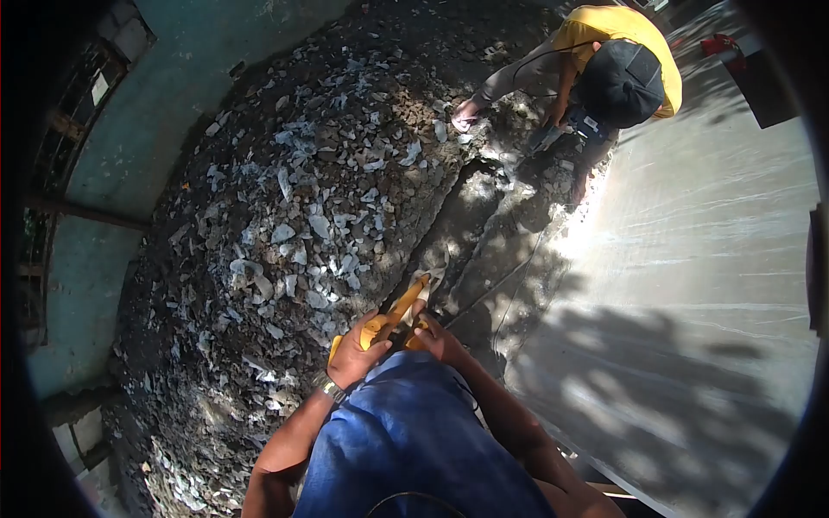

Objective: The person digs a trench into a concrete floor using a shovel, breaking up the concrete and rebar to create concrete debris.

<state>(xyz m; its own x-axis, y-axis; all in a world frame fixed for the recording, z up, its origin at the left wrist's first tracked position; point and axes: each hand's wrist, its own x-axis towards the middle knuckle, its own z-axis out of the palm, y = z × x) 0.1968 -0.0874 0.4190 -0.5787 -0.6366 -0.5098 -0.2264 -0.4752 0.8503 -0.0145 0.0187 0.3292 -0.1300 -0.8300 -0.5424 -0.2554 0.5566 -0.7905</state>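
Note:
My left hand (350,354), with a watch at its wrist, is wrapped round the rear of a yellow demolition hammer (401,305) held in front of my waist. On the other side, my right hand (441,342) is closed on a yellow part of the same tool near my blue shirt. The hammer's front points away from me toward a long groove (456,216) broken in the concrete. A pale cloth-like piece (434,281) shows beside its front end. My body and hands cover the tool's rear, and I cannot make out its bit tip.
Broken rubble (319,224) covers the ground left of the groove. A smooth concrete slab (691,285) lies to the right. Ahead, a co-worker (622,78) in a yellow shirt and dark cap bends over a power tool (553,134). A cable (522,268) runs across the concrete.

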